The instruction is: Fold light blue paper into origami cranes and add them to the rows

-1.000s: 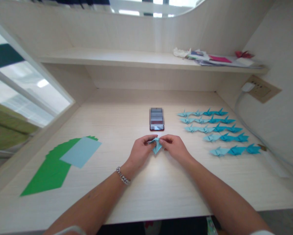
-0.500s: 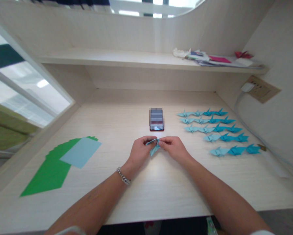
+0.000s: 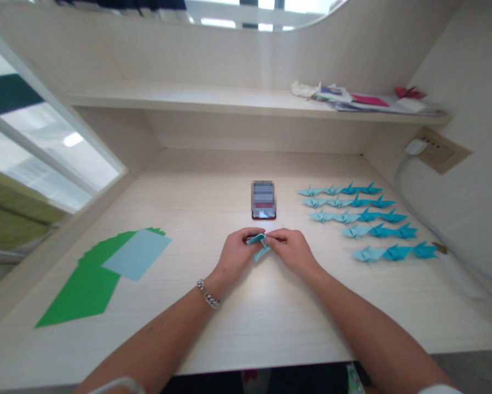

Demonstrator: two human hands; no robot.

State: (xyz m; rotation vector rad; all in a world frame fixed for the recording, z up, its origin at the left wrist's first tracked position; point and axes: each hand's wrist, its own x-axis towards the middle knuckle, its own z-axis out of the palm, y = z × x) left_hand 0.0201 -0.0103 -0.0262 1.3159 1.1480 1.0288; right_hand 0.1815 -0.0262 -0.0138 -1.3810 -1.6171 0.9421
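Between my two hands is a small folded piece of light blue paper (image 3: 261, 254), held just above the desk. My left hand (image 3: 238, 253) grips its left side with fingers and thumb closed; a bracelet (image 3: 208, 294) circles that wrist. My right hand (image 3: 291, 247) pinches the paper's right edge. Fingers cover part of the folds. Just beyond my hands lies a phone (image 3: 264, 200) with a blurred screen. On the right, several blue paper cranes (image 3: 368, 231) stand in rows, some pale and some deeper blue.
Fanned green paper sheets (image 3: 79, 287) lie on the left of the desk, with a light blue sheet (image 3: 138, 254) on top. A shelf (image 3: 213, 98) crosses the back, holding papers (image 3: 352, 98) at its right. A cable (image 3: 418, 219) runs from the wall socket (image 3: 440, 150) along the right side.
The folded paper has turned slightly between my fingers, showing more of its left flap. Both hands keep nearly the same place and hold.
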